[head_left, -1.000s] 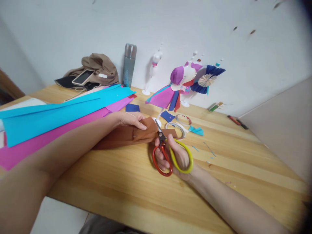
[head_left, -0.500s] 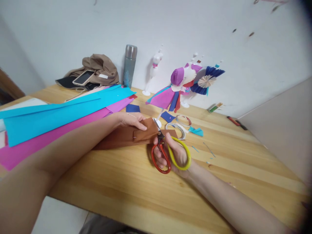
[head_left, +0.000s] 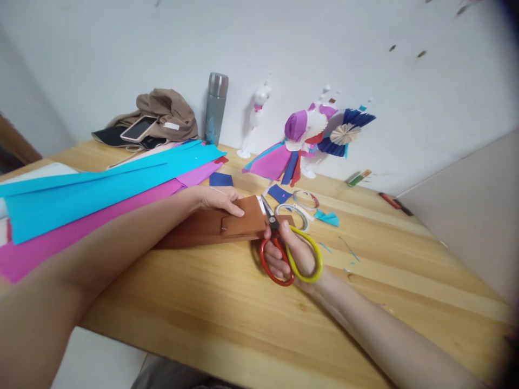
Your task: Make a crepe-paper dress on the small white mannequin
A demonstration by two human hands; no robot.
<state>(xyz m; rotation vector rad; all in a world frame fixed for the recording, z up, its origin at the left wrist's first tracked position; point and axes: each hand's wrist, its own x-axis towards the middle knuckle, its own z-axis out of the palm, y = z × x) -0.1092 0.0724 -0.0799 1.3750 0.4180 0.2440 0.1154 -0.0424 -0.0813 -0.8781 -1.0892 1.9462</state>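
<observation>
My left hand (head_left: 223,200) pinches folded brown crepe-like paper (head_left: 245,219), thumb on top, and the rest of the brown length runs back beneath my forearm. In my right hand (head_left: 298,251) is a pair of scissors (head_left: 272,219) with one red and one yellow handle loop. Its dark blades point up and away, just right of the paper's cut end. A small brown piece (head_left: 286,220) lies behind the scissors. Close behind them is a roll of white tape (head_left: 300,216), beside a second tape ring (head_left: 307,199).
Blue (head_left: 121,181) and magenta paper (head_left: 105,221) lie at left. Against the wall are a cap and cloth bundle (head_left: 162,113) with a phone, a flask (head_left: 215,108), and white stands (head_left: 244,153) with paper decorations (head_left: 300,129). A utility knife (head_left: 389,201) lies far right.
My right hand and the scissors have moved slightly right, so the blades are off the brown paper's edge. My left hand stays in place on the paper.
</observation>
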